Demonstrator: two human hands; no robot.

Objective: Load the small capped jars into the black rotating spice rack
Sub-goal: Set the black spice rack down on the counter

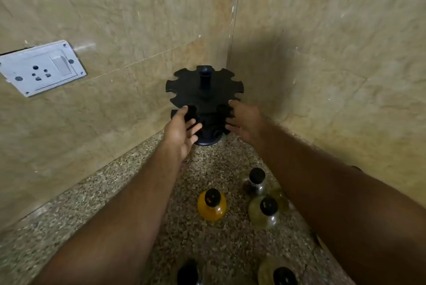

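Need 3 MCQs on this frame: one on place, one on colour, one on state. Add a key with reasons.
1. Where does the black spice rack stand?
A. In the corner where the two walls meet
B. At the counter's front edge
C. Under the wall socket

2. What colour are the contents of the jar nearest the left forearm?
A. Red
B. Yellow-orange
C. White

3. What are the two hands doing?
A. Each holds a jar
B. Both are open at the rack's sides, holding no jar
C. Both rest flat on the counter

Key: A, the rack sits on the speckled counter in the wall corner. B, the jar's body is yellow-orange under a black cap. B, the left hand and right hand flank the rack with fingers spread.
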